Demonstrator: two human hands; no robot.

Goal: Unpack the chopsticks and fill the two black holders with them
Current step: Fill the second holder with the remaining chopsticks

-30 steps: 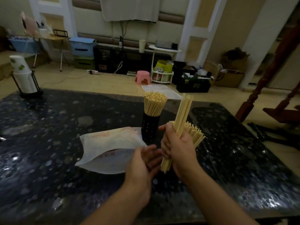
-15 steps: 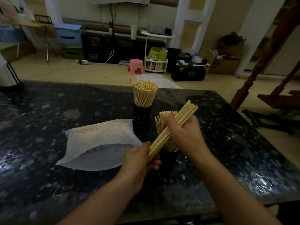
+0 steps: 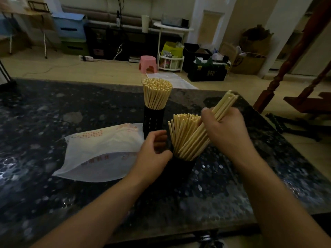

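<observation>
- On the dark table (image 3: 53, 108), our right hand (image 3: 225, 129) grips a bunch of chopsticks (image 3: 211, 127). A moment ago the bunch was in the air. Now its low ends poke into the near black holder (image 3: 180, 169).
- Our left hand (image 3: 152, 154) let go of the bunch. It now sits beside that holder, fingers loosely curled and holding nothing.
- We think this holder is almost full. The far holder (image 3: 154, 119) looks full, and the white bag (image 3: 100, 151) lies flat.
</observation>
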